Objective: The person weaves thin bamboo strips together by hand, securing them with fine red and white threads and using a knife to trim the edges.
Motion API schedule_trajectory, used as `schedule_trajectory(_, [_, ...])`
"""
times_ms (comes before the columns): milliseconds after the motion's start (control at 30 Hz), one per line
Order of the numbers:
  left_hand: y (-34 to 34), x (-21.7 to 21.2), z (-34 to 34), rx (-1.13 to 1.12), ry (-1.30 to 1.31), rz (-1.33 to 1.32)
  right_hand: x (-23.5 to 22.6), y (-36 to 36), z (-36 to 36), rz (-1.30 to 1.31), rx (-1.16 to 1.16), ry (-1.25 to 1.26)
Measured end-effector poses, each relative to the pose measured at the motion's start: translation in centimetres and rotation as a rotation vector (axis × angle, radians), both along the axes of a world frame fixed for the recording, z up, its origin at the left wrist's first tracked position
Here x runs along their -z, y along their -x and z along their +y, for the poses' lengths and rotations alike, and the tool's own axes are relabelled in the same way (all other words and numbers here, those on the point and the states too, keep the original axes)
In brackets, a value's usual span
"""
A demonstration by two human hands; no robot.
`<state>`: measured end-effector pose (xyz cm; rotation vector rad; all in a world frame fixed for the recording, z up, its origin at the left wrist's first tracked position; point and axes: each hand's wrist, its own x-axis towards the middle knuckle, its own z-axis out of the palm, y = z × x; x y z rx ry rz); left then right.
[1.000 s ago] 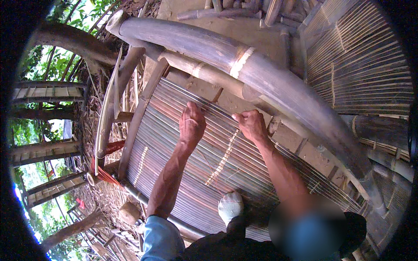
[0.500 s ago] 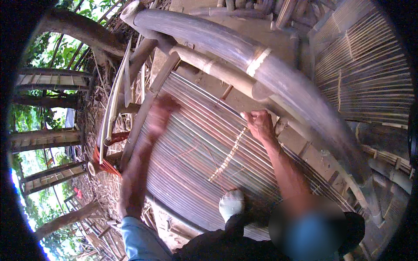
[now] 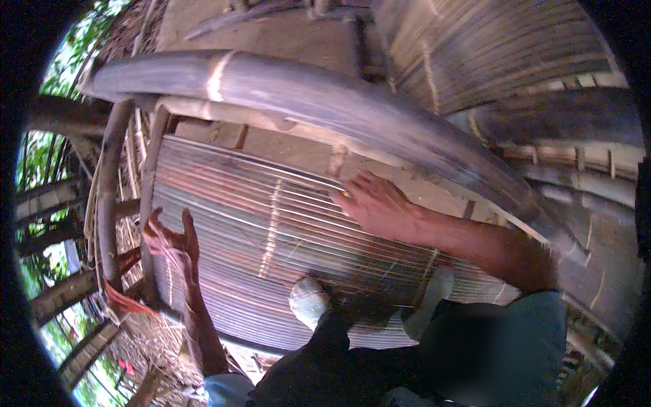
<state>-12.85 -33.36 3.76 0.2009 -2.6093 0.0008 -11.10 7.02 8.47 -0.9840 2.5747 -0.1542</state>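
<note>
A panel of thin bamboo slats (image 3: pixel 271 224) lies flat in front of me, bound by a pale cross tie down its middle. My left hand (image 3: pixel 171 239) is at the panel's left edge with its fingers spread, blurred and holding nothing. Flat on the slats near the far right edge rests my right hand (image 3: pixel 376 205), fingers apart. Two feet in whitish footwear (image 3: pixel 308 300) stand on the near part of the panel.
A thick dark bamboo pole (image 3: pixel 339 102) arches just beyond the panel. Another slatted bamboo panel (image 3: pixel 488 54) stands at the upper right. Thinner poles (image 3: pixel 108 203) run down the left side, with a red strip (image 3: pixel 125 303), straw and greenery beyond.
My left hand has swept from the panel's far middle to its left edge. My right hand has stayed on the far edge. The view has swung and moved closer.
</note>
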Motion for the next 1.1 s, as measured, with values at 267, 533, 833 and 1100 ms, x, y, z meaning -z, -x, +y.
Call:
schedule_trajectory(267, [-7.7, 1.1, 21.6, 0.72, -0.534, -0.279, -9.4, -9.5, 16.3, -0.666, -0.093, -0.45])
schedule_trajectory(533, [-8.0, 3.7, 31.3, 0.826, -0.478, -0.21, 5.5, -12.0, 19.6, 0.157, 0.664, 0.434])
schedule_trajectory(833, [-8.9, 4.3, 31.6, 0.653, -0.308, -0.56, 8.2, -12.1, 16.4, -0.162, 0.987, 0.43])
schedule_trajectory(1100, [-4.3, -6.5, 21.4, 0.633, -1.022, -1.18, 9.2, -11.4, 18.4, -0.328, 1.025, 0.343])
